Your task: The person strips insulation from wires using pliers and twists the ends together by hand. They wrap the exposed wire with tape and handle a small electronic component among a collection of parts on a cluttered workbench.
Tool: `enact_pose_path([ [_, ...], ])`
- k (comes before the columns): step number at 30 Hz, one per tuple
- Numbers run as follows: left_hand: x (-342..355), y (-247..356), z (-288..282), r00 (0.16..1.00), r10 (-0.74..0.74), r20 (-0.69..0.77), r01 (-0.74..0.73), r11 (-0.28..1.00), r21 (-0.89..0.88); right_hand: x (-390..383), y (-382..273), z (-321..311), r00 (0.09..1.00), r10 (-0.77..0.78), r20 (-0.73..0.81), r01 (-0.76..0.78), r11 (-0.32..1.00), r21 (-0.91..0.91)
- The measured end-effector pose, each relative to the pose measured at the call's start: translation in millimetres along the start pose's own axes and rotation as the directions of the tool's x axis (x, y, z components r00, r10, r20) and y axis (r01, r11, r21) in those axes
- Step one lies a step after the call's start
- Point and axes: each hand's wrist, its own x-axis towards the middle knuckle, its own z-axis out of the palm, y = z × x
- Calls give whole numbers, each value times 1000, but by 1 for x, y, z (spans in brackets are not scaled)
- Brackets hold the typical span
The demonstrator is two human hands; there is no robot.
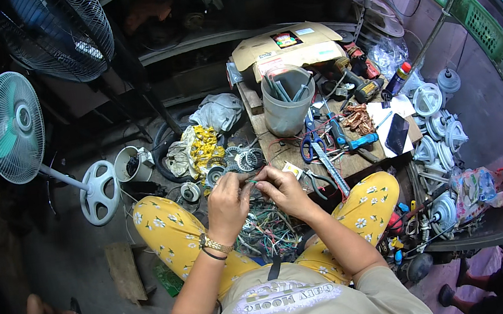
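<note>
- The left hand (227,202) and the right hand (284,190) are each closed down to a fingertip pinch, nearly touching one another, and what they have hold of looks like a thin green wire (253,181).
- The green wire is right in the grip: a short stretch shows between the two hands, and how much more the fingers hide cannot be told.
- To work so thin a piece well, one hand should anchor it while the other does the fine turning, with the pinches close together so that it does not buckle.
- Light, even pressure seems best; a hard tug might slip or break the strand.
- The heap of wires (267,225) lies below the grip, so loose ends are best held up clear of it.
- Pliers (321,181) lie near, to the right of the grip, should bare fingers slip; the scissors (312,145) are farther, beyond and to the right.
- Both forearms rise from below and lean inward, elbows apart; the left wrist, wearing a gold band (215,243), stands steeper, while the right forearm slants in more.
- The thumbs face each other, with the knuckles outward.
</note>
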Motion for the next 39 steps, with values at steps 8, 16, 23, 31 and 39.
enact_pose_path([
  [8,-2,22,-1,999,-37,-13,36,995,-94,-13,-24,11,981,71,-181,15,901,433],
  [16,-16,35,15,999,-52,6,52,995,-89,9,-20,-1,879,205,-430,247,575,780],
  [23,-48,52,2,913,-255,319,360,871,-334,34,11,-85,928,264,-263,207,223,953],
  [31,-81,52,-16,842,-268,469,452,825,-340,55,48,-126,789,483,-380,381,100,919],
  [39,-77,-5,-39,866,-360,346,492,499,-713,19,-26,-121,930,244,-274,-12,767,641],
])
